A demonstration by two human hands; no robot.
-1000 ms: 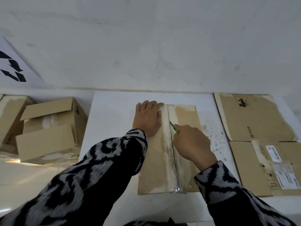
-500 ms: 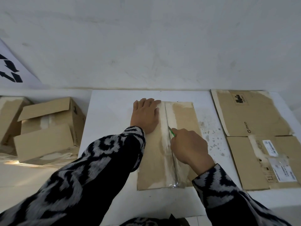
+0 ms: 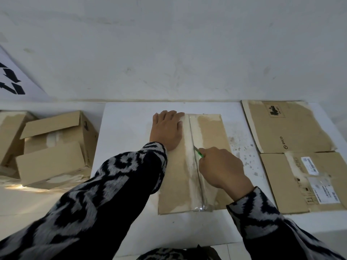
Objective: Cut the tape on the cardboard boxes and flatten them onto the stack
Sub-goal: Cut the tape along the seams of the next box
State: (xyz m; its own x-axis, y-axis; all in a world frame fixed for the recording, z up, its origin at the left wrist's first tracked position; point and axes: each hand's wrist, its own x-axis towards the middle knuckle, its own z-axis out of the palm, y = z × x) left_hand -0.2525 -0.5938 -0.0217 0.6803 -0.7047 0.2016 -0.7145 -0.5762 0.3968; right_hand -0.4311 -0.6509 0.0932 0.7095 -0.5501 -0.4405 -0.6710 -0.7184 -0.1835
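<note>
head view: a taped cardboard box (image 3: 174, 177) lies mid-table (image 3: 129, 117). the left hand (image 3: 167, 129) presses flat on its far left flap; the right hand (image 3: 222, 167) grips a green cutter (image 3: 198, 152) at the centre tape seam (image 3: 195, 147). flattened boxes (image 3: 293, 132) lie right of it.

Brown cardboard box (image 3: 174, 177) under both hands, pale whitish tape (image 3: 189, 162) down its seam. Green cutter (image 3: 199, 153) poking from the right hand (image 3: 222, 168). Black-and-grey patterned sleeves (image 3: 116, 186). White desk (image 3: 127, 128), dark speckles right of the right hand. Brown flattened boxes (image 3: 285, 128) further right.
</note>
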